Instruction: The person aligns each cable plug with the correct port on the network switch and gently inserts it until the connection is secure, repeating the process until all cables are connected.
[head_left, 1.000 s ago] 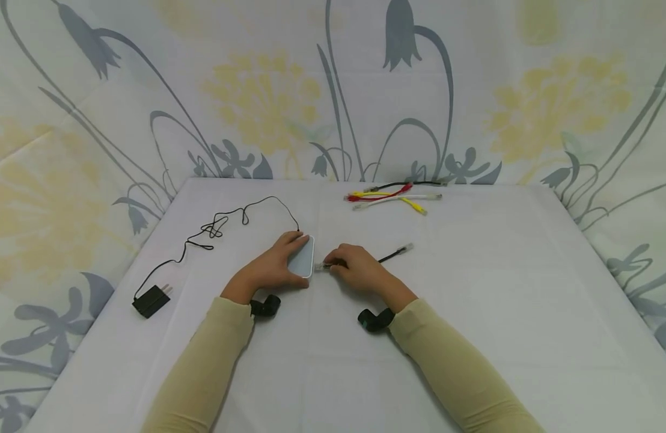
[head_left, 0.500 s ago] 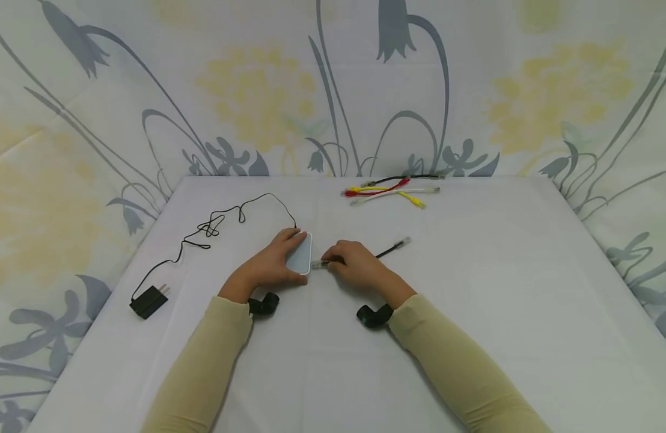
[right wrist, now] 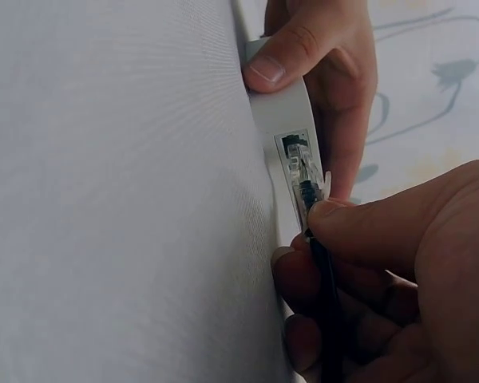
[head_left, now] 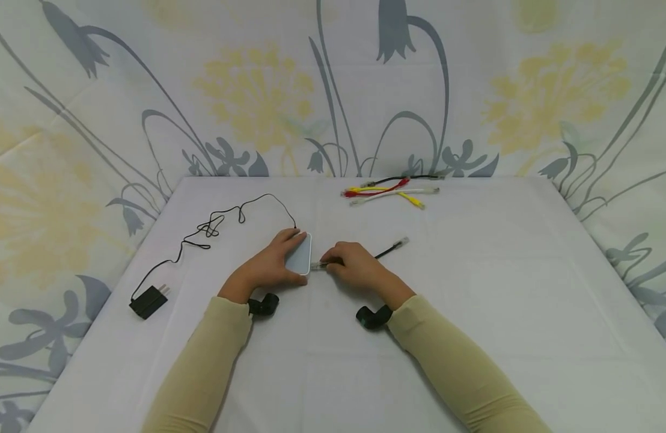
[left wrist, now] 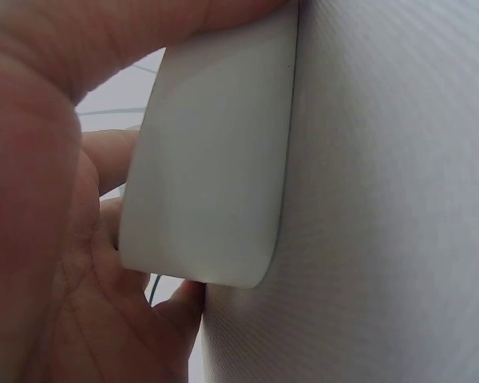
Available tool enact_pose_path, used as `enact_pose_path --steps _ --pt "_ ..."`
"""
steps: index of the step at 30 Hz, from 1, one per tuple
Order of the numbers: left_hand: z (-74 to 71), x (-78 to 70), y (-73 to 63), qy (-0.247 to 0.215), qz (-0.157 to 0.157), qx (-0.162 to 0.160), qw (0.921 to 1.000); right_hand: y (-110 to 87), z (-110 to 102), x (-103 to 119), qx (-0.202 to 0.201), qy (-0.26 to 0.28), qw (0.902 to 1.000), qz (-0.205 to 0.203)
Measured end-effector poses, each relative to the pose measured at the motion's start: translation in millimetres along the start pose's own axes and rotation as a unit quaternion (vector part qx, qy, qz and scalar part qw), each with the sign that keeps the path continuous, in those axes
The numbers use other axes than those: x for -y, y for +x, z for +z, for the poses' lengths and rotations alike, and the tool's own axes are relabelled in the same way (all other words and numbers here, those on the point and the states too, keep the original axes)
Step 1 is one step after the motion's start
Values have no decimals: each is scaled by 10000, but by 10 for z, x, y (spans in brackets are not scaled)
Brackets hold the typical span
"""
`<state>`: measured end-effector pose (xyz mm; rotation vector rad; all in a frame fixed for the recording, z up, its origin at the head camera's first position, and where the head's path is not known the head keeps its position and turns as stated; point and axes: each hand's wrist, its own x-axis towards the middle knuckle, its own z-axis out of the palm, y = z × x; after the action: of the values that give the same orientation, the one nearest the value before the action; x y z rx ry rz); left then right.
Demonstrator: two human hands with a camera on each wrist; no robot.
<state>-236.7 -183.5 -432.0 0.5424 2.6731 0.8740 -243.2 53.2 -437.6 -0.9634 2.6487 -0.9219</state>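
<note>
My left hand (head_left: 268,264) grips a small white network box (head_left: 299,257), with its thumb and fingers at opposite sides. In the left wrist view, the plain side wall of the box (left wrist: 215,167) stands on the cloth. My right hand (head_left: 360,267) pinches a short black Ethernet cable (head_left: 391,248) just behind one plug. From the right wrist view, that clear plug (right wrist: 302,163) is at a port opening in the box's edge, and how far in it sits I cannot tell. The cable's other clear plug (head_left: 401,242) points away to the right.
A thin black cord (head_left: 238,208) runs from the box's far end to a black power adapter (head_left: 148,302) at left. Toward the back edge lie a yellow cable (head_left: 411,199), a red cable (head_left: 387,189), a white cable (head_left: 419,191) and another black cable (head_left: 398,178).
The right hand has brought the clear plug slightly left, against the box's edge. The left hand keeps its grip on the box. The head view has shifted a little.
</note>
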Motion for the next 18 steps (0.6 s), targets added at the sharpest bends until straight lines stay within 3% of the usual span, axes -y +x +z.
enact_pose_path --steps 18 --pt "0 11 5 33 23 -2 10000 -5 -1 2 22 -9 10000 2"
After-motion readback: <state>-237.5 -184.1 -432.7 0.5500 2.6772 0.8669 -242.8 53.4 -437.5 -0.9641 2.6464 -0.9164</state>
